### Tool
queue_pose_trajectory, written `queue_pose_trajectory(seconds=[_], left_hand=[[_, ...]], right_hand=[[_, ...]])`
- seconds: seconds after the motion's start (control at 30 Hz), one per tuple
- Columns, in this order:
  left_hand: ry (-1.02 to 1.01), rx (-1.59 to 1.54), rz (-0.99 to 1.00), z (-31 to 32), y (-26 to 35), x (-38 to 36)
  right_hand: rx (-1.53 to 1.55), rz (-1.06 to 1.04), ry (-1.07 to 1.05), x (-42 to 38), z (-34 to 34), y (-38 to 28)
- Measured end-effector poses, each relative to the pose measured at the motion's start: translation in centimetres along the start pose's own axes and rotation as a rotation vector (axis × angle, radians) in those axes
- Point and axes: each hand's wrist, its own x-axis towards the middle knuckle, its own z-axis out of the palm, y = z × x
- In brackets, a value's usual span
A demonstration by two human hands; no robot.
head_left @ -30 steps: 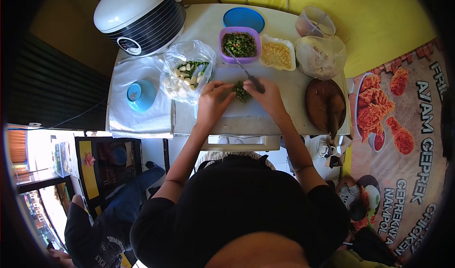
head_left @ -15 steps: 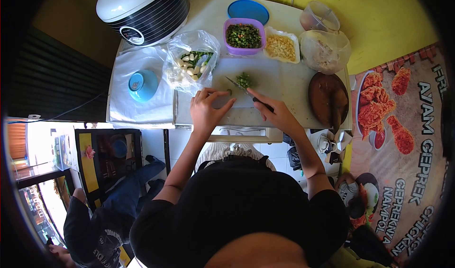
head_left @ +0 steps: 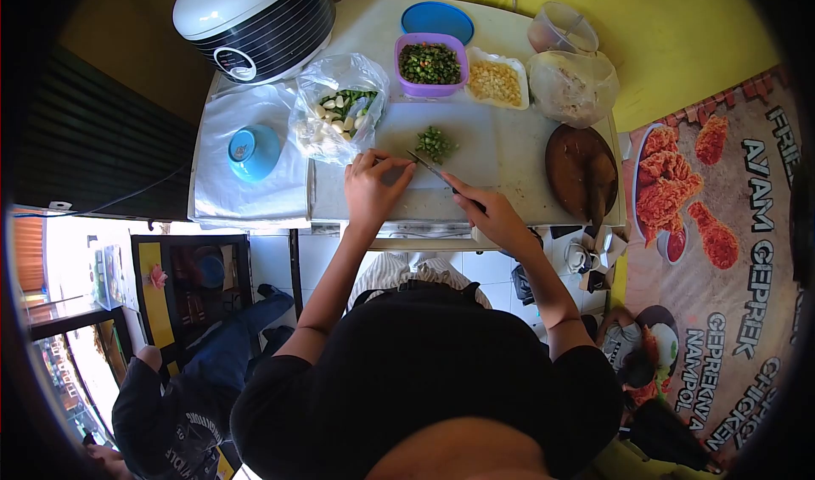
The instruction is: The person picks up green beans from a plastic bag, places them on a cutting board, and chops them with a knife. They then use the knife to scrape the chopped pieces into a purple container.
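My right hand [head_left: 492, 223] grips a small knife [head_left: 437, 174] by its dark handle, the blade pointing up and left. My left hand [head_left: 373, 190] is closed in a pinch, thumb and fingertips together close to the knife tip. A small green vegetable piece appears to be held there, mostly hidden by the fingers. Beyond the blade lies a little heap of chopped green vegetable [head_left: 435, 143] on a pale cutting board [head_left: 477, 153].
Behind the board stand a purple tub [head_left: 431, 89] of chopped greens and a white tray [head_left: 519, 95] of chopped pale pieces. A plastic bag [head_left: 314, 140] with garlic cloves, a blue bowl [head_left: 255, 153], a rice cooker [head_left: 263, 30] and a brown stone mortar [head_left: 564, 170] surround it. Another person [head_left: 182, 404] is at lower left.
My left thumb and fingers have closed together where the small green piece lay. The knife has moved back from the chopped heap toward my left fingertips. The view has shifted slightly.
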Motion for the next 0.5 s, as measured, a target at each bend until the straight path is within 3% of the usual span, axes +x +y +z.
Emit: queue_pose_trajectory(seconds=[0.13,0.2,0.3,0.5], left_hand=[[0.006,-0.004,-0.008,-0.1,0.2,0.0],[0.006,0.0,-0.008,-0.1,0.2,0.0],[0.006,0.004,-0.004,0.0,0.1,0.0],[0.017,-0.014,0.002,0.1,0.0,-0.2]], right_hand=[[-0.012,-0.036,0.013,-0.2,0.6,0.4],[-0.231,-0.02,0.064,-0.6,0.9,-0.3],[-0.315,-0.087,0.146,-0.6,2.5,0.5],[-0.165,-0.02,0.103,0.3,1.9,0.0]])
